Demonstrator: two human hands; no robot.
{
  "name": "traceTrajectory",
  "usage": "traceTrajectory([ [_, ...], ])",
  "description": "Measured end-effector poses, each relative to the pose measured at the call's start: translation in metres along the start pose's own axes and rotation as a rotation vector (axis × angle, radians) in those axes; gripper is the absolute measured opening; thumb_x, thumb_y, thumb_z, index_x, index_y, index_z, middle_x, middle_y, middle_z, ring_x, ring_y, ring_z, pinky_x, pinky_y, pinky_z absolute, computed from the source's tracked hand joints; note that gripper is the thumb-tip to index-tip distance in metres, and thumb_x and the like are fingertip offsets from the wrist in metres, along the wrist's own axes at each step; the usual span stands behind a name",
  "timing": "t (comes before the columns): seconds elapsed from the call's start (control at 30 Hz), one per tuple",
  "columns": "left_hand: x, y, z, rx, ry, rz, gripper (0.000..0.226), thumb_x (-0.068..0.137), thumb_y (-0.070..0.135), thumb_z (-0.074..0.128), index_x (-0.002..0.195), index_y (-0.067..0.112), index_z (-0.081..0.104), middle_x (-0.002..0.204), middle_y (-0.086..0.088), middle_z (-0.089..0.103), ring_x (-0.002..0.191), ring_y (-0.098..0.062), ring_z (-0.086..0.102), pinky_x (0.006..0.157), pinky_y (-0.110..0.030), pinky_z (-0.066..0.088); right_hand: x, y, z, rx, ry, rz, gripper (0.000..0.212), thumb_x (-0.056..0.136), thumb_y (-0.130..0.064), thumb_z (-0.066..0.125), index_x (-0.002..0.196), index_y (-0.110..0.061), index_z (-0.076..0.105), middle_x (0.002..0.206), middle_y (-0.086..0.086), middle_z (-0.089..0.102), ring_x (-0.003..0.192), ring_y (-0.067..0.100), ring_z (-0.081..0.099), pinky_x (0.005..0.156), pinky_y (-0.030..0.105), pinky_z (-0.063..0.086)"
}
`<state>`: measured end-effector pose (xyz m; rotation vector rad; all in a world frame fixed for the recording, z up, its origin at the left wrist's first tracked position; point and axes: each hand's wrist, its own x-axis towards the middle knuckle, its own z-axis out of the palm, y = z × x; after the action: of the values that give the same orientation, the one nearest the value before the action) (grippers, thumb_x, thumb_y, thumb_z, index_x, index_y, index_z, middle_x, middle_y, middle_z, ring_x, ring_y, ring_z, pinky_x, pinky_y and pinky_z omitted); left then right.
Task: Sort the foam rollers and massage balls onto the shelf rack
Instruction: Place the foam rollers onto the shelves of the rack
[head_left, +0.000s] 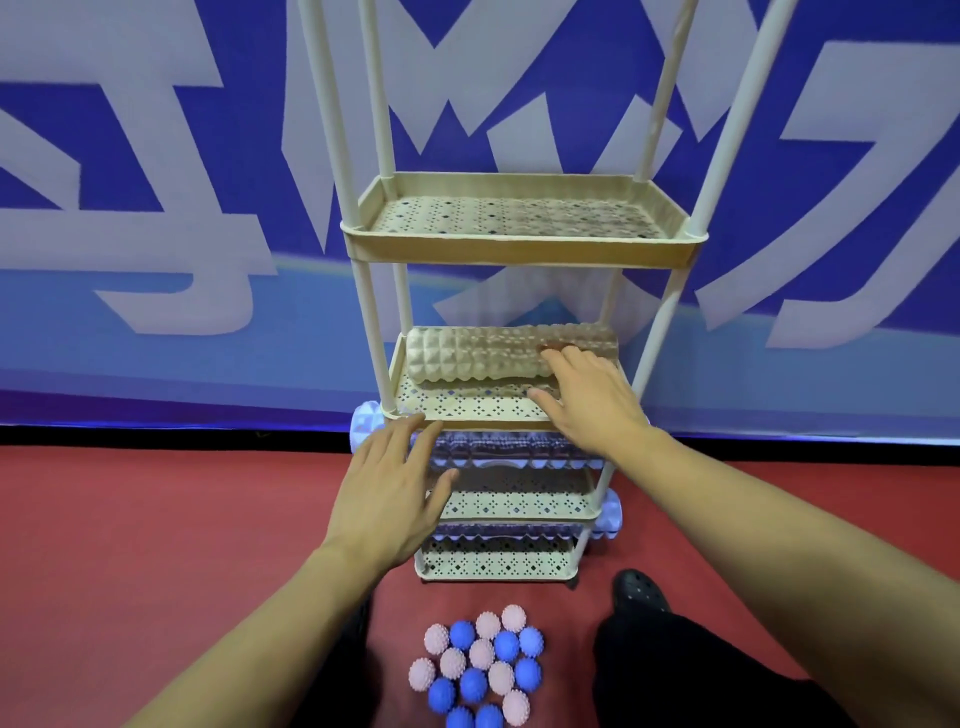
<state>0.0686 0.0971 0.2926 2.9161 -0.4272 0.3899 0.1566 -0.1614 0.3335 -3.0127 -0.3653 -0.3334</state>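
In the middle of the frame, the right hand (592, 400) rests flat, with no closed grip, on the beige foam roller (483, 356) lying on the shelf rack (519, 249). The left hand (387, 493) is open, holding nothing. The massage balls (480, 667) lie on the red floor (156, 545) below.

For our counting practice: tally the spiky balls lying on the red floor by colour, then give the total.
Pink balls: 8
Blue balls: 8
Total: 16
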Motion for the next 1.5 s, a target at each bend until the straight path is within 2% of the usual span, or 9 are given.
traceTrajectory([
  [0.1, -0.003, 0.026, 0.001, -0.022, -0.012, 0.027, 0.060, 0.102, 0.054, 0.038, 0.147, 0.016, 0.046, 0.151, -0.005, 0.045, 0.137, -0.027, 0.044, 0.114, -0.043, 0.035, -0.046, 0.011, -0.002, 0.111, 0.006, -0.030, 0.057, 0.102, -0.047, 0.048, 0.152, -0.020, 0.040, 0.153, -0.001, 0.044, 0.140, 0.021, 0.041, 0.115, 0.036, 0.029],
  [0.23, -0.008, 0.076, 0.016, -0.048, -0.065, 0.108, 0.062, 0.103, 0.056, 0.034, 0.152, 0.019, 0.040, 0.158, -0.002, 0.038, 0.144, -0.023, 0.035, 0.120, -0.041, 0.026, -0.110, 0.042, 0.002, 0.062, -0.039, 0.000, 0.057, 0.101, -0.047, 0.049, 0.152, -0.021, 0.041, 0.154, -0.004, 0.044, 0.140, 0.018, 0.041, 0.117, 0.033, 0.028],
  [0.33, -0.012, 0.120, 0.032, -0.115, -0.092, 0.146, 0.061, 0.102, 0.055, 0.038, 0.151, 0.018, 0.041, 0.157, -0.002, 0.039, 0.142, -0.024, 0.037, 0.119, -0.041, 0.028, -0.155, 0.076, 0.007, 0.059, -0.072, 0.073, 0.054, 0.099, -0.045, 0.052, 0.148, -0.023, 0.045, 0.148, -0.004, 0.050, 0.134, 0.021, 0.047, 0.114, 0.033, 0.030],
  [0.5, -0.015, 0.195, 0.061, -0.231, -0.140, 0.187, 0.059, 0.101, 0.055, 0.041, 0.145, 0.016, 0.049, 0.149, -0.005, 0.048, 0.135, -0.026, 0.044, 0.114, -0.039, 0.032, -0.228, 0.133, 0.026, 0.033, -0.182, 0.194, 0.060, 0.102, -0.048, 0.044, 0.156, -0.025, 0.033, 0.160, -0.004, 0.035, 0.148, 0.016, 0.031, 0.123, 0.033, 0.015],
  [0.8, -0.004, 0.297, 0.122, -0.344, -0.337, 0.237, 0.061, 0.100, 0.053, 0.048, 0.147, 0.015, 0.047, 0.147, -0.006, 0.051, 0.136, -0.026, 0.046, 0.113, -0.042, 0.037, -0.352, 0.224, 0.078, 0.123, -0.406, 0.360, 0.064, 0.101, -0.051, 0.045, 0.157, -0.023, 0.030, 0.160, -0.003, 0.034, 0.143, 0.021, 0.039, 0.120, 0.038, 0.026],
  [1.03, 0.005, 0.323, 0.153, -0.337, -0.396, 0.269, 0.060, 0.099, 0.051, 0.048, 0.146, 0.013, 0.047, 0.148, -0.005, 0.049, 0.138, -0.025, 0.044, 0.116, -0.043, 0.034, -0.421, 0.253, 0.148, 0.238, -0.740, 0.428, 0.070, 0.095, -0.058, 0.056, 0.152, -0.025, 0.035, 0.151, -0.001, 0.042, 0.137, 0.028, 0.044, 0.109, 0.041, 0.033],
  [1.17, 0.008, 0.316, 0.172, -0.315, -0.417, 0.280, 0.061, 0.099, 0.054, 0.047, 0.147, 0.015, 0.047, 0.148, -0.003, 0.049, 0.136, -0.023, 0.045, 0.116, -0.041, 0.034, -0.440, 0.260, 0.186, 0.287, -0.842, 0.461, 0.078, 0.090, -0.059, 0.063, 0.155, -0.029, 0.033, 0.156, 0.000, 0.041, 0.140, 0.026, 0.042, 0.113, 0.037, 0.031],
  [1.3, 0.014, 0.304, 0.192, -0.280, -0.440, 0.266, 0.061, 0.100, 0.055, 0.046, 0.147, 0.016, 0.046, 0.148, -0.003, 0.048, 0.136, -0.023, 0.044, 0.116, -0.040, 0.034, -0.444, 0.267, 0.221, 0.277, -0.941, 0.467, 0.080, 0.090, -0.065, 0.058, 0.156, -0.029, 0.031, 0.155, 0.001, 0.041, 0.139, 0.027, 0.041, 0.116, 0.041, 0.030],
  [1.5, 0.021, 0.300, 0.220, -0.251, -0.492, 0.248, 0.060, 0.100, 0.054, 0.047, 0.146, 0.016, 0.046, 0.148, -0.004, 0.048, 0.135, -0.027, 0.046, 0.117, -0.042, 0.033, -0.436, 0.274, 0.256, 0.223, -0.982, 0.414, 0.090, 0.082, -0.063, 0.069, 0.156, -0.030, 0.030, 0.153, 0.001, 0.039, 0.139, 0.024, 0.038, 0.114, 0.038, 0.032],
])
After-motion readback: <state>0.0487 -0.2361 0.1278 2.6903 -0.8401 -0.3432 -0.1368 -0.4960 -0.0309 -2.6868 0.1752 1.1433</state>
